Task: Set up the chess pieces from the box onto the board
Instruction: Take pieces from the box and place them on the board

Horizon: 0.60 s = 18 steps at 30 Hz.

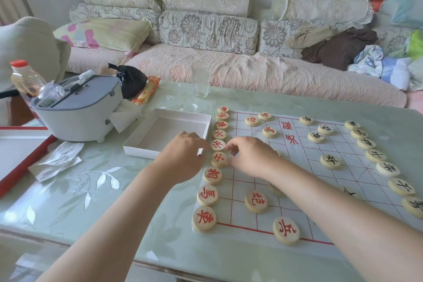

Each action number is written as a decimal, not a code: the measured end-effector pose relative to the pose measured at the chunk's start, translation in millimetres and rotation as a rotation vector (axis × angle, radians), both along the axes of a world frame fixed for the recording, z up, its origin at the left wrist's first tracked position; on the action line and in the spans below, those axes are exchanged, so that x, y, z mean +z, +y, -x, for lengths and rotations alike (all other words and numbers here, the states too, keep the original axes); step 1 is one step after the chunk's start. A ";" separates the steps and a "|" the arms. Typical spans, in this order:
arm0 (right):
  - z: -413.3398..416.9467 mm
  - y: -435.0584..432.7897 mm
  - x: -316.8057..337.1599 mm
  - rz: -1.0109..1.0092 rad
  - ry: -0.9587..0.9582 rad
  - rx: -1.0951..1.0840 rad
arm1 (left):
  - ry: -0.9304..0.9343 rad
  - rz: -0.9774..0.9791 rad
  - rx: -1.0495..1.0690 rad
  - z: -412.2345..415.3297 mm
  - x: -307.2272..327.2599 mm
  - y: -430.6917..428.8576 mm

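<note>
The box point(164, 130) stood empty just beside the board point(343, 142), and the red discs ran in a row down the board's left edge. The left hand point(183, 155) lay nearly flat, fingers straight, tips against the left rim of the middle disc point(218, 145). The right hand point(249, 155) curled its fingers at the disc's other side; whether it pinched the disc could not be told. The wooden discs looked light, hard and smooth (likely to skate on the thin sheet), so best taken by the rim.
</note>
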State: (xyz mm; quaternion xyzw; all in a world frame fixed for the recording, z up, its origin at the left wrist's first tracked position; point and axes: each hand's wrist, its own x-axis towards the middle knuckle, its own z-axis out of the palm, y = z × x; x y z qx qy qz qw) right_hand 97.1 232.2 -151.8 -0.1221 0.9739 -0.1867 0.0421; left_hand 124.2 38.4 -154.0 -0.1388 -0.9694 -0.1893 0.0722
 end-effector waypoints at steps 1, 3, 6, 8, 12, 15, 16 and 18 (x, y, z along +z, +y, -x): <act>3.8 -1.2 -3.8 0.013 -0.026 0.002 | 0.012 0.017 -0.040 4.7 -4.7 2.0; 9.6 -2.3 -10.0 0.076 -0.082 0.010 | 0.017 0.048 -0.086 11.7 -14.0 3.9; 15.2 -0.4 -16.5 0.164 -0.119 0.032 | 0.021 0.106 -0.127 15.4 -23.1 5.1; 17.6 1.8 -20.1 0.188 -0.096 0.043 | 0.022 0.113 -0.151 15.6 -24.5 5.8; 20.4 3.3 -28.0 0.217 -0.066 0.062 | 0.030 0.122 -0.131 16.4 -22.7 3.1; 21.8 0.4 -31.8 0.214 -0.060 0.073 | 0.048 0.135 -0.119 14.9 -22.3 2.3; 21.5 -0.4 -32.1 0.212 -0.060 0.073 | 0.046 0.139 -0.124 14.0 -22.9 2.7; 20.7 -0.3 -31.3 0.214 -0.066 0.081 | 0.030 0.143 -0.132 12.1 -24.3 2.9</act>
